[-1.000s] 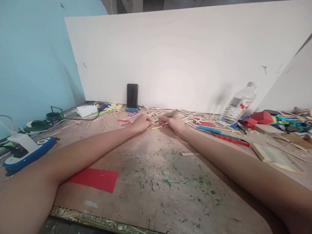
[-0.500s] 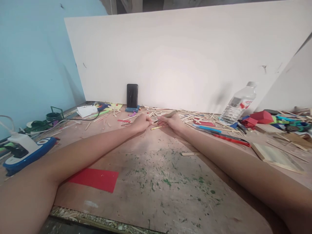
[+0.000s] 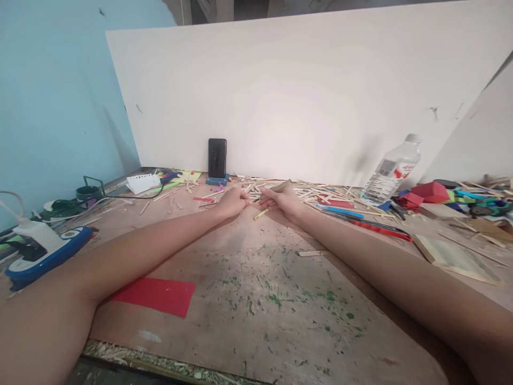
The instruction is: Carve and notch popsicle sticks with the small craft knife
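Both my arms stretch across the worn wooden board (image 3: 256, 299) to its far side. My left hand (image 3: 233, 202) rests there as a closed fist, and I see nothing in it. My right hand (image 3: 284, 199) lies a few centimetres to its right, fingers curled around a flat brown stick (image 3: 281, 186) that points up and to the right. A short yellow stick (image 3: 260, 214) lies loose and slanted on the board just below the gap between the hands. Just behind the hands is a heap of thin wooden sticks (image 3: 316, 191).
A black phone (image 3: 217, 156) stands on a blue stand against the white back panel. A water bottle (image 3: 393, 171) leans at the right by red paper shapes (image 3: 429, 191), pens (image 3: 363, 220) and a wooden frame (image 3: 455, 260). At the left are a blue-white power strip (image 3: 40, 243) and red paper (image 3: 154, 294).
The yellow stick has dropped slightly toward me and now lies more slanted, free of the fingers. Both hands stay almost where they were.
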`<act>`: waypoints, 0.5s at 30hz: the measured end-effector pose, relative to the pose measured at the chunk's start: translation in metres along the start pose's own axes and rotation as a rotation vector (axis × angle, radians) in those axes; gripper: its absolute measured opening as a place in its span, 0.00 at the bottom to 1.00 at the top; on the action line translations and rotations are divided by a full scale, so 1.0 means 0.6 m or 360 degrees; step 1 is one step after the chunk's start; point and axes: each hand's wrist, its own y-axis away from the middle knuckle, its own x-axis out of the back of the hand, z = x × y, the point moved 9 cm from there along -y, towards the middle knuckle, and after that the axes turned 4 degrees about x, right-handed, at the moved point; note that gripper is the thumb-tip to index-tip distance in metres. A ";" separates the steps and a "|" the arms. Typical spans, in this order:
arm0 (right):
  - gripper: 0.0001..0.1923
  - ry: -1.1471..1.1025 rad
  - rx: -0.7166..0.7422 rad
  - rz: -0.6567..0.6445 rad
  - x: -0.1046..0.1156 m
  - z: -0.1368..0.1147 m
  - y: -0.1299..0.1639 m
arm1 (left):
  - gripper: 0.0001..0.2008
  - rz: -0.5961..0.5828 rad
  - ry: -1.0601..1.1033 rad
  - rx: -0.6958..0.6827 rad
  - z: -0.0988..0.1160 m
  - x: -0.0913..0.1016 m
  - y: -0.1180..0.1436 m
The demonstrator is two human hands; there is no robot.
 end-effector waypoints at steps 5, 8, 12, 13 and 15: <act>0.19 0.0065 0.0052 0.0019 -0.002 -0.004 0.004 | 0.17 -0.0001 0.0016 -0.0008 -0.001 -0.001 -0.002; 0.19 0.0115 0.0094 0.0021 -0.005 -0.008 0.007 | 0.17 -0.0001 0.0034 -0.0017 -0.003 -0.002 -0.005; 0.19 0.0180 0.0136 -0.0021 -0.010 -0.012 0.009 | 0.17 0.0005 0.0057 -0.0022 -0.008 -0.002 -0.007; 0.19 0.0194 0.0141 -0.0036 -0.011 -0.012 0.009 | 0.17 0.0009 0.0060 -0.0023 -0.009 -0.002 -0.007; 0.19 0.0214 0.0145 -0.0063 -0.012 -0.012 0.008 | 0.17 0.0013 0.0059 -0.0020 -0.011 -0.002 -0.007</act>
